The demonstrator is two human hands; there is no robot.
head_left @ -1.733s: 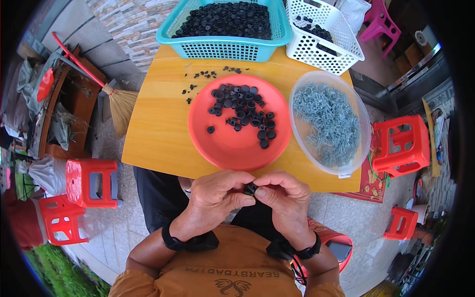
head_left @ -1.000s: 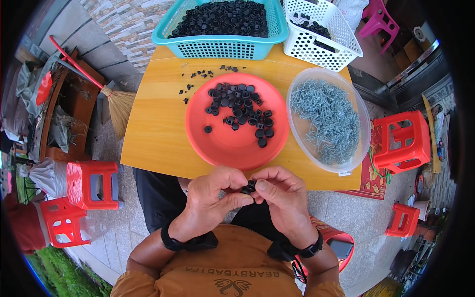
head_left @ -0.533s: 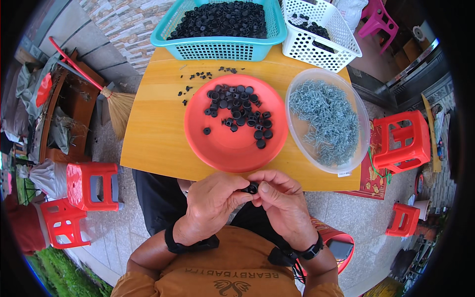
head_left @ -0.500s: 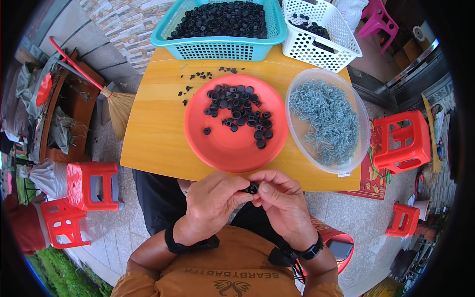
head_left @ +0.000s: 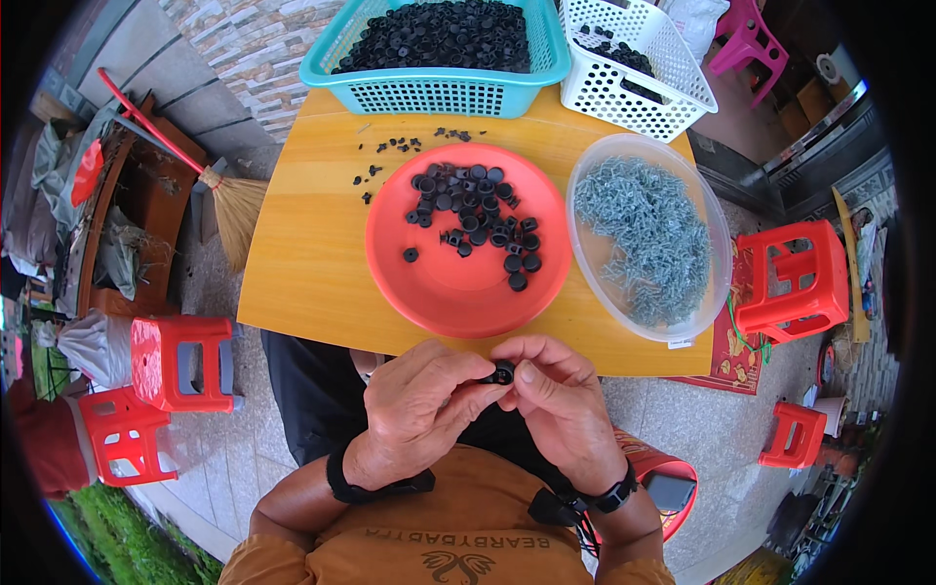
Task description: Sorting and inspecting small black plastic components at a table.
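Observation:
Just off the table's near edge, my left hand [head_left: 426, 395] and my right hand [head_left: 564, 408] meet over my lap. Between their fingertips is a small round black plastic cap [head_left: 502, 372], its hollow side partly showing. The left thumb and forefinger pinch it from one side, the right fingers from the other. Whether a screw sits inside it is too small to tell. Beyond my hands, a red plate [head_left: 458, 309] carries several similar black caps [head_left: 478, 210]. To its right, a clear oval tub [head_left: 595, 278] contains a heap of silvery screws [head_left: 653, 244].
A turquoise basket [head_left: 444, 97] full of black parts stands at the table's far edge, beside a white perforated basket [head_left: 634, 102]. Tiny black bits [head_left: 400, 144] lie on the yellow table [head_left: 302, 253]. Red stools [head_left: 795, 278] and a broom [head_left: 234, 214] stand around.
The black cap has turned slightly between my fingers, showing more of its round opening. Both hands stay in nearly the same place.

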